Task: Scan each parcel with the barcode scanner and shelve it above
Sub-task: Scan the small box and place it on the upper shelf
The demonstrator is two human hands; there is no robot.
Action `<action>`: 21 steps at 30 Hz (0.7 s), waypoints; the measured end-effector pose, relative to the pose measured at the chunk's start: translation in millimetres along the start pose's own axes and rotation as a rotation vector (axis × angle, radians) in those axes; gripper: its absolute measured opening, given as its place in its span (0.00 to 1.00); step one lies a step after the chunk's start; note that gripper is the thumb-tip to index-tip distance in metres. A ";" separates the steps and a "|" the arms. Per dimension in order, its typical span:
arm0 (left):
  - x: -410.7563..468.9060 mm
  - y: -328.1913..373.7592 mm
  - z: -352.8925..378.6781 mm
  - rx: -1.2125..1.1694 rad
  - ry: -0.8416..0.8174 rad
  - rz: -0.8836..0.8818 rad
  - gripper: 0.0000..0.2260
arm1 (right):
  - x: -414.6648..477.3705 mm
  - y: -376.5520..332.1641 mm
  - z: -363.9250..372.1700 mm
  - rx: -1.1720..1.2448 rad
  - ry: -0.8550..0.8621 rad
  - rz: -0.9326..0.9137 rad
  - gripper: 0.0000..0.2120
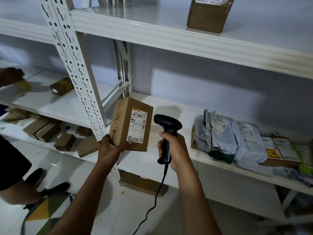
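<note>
My left hand (pixel 111 146) holds a brown cardboard parcel (pixel 123 122) upright by its lower corner, its white barcode label turned to the right. My right hand (pixel 171 148) grips the handle of a black corded barcode scanner (pixel 166 124), whose head points left at the label from a short gap. Both are in front of the white middle shelf (pixel 169 107). One brown parcel (pixel 209 14) stands on the upper shelf (pixel 152 33) at the top right.
Grey mailer bags and flat parcels (pixel 237 138) lie piled on the middle shelf at right. A white slotted upright (pixel 74 65) stands left of the parcel. Small boxes (pixel 50 131) fill the lower left shelf. Another person (pixel 11 167) stands at left, reaching onto the left shelf.
</note>
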State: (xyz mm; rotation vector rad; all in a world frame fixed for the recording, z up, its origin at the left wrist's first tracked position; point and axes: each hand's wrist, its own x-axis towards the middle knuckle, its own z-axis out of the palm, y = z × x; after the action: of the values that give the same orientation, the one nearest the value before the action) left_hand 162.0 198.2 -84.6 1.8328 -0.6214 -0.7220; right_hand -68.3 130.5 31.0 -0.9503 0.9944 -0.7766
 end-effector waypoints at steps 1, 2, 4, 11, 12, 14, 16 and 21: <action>-0.6 0.7 0.5 -0.001 -0.004 0.002 0.46 | 0.4 -0.1 -0.2 0.002 0.004 0.000 0.03; -1.1 1.7 0.6 -0.008 -0.008 0.013 0.43 | 0.9 -0.2 -0.5 0.003 0.007 0.001 0.03; -0.4 3.5 0.7 -0.014 -0.006 0.023 0.41 | 1.8 0.2 -0.9 0.004 0.011 0.002 0.03; 9.4 -0.7 -3.9 0.042 0.034 -0.002 0.46 | 1.3 0.8 -2.2 -0.003 -0.005 0.026 0.03; 8.8 -0.1 -4.2 0.051 0.033 0.003 0.46 | 1.7 0.6 -3.5 -0.001 -0.005 0.033 0.04; 7.6 -0.2 -4.3 0.055 0.030 0.003 0.46 | 2.9 0.8 -7.3 -0.002 0.003 0.043 0.04; 6.9 0.4 -4.5 0.055 0.031 0.010 0.47 | 4.1 1.0 -11.2 0.000 0.017 0.050 0.04; 8.1 -0.9 -3.1 0.007 0.024 0.010 0.47 | 4.6 1.3 -12.6 0.005 -0.002 0.068 0.04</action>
State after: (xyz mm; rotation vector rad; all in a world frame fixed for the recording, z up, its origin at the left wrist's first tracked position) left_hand 169.9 194.8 -86.1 1.8412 -0.6180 -0.6904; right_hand -78.2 123.3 25.3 -0.9080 1.0174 -0.7210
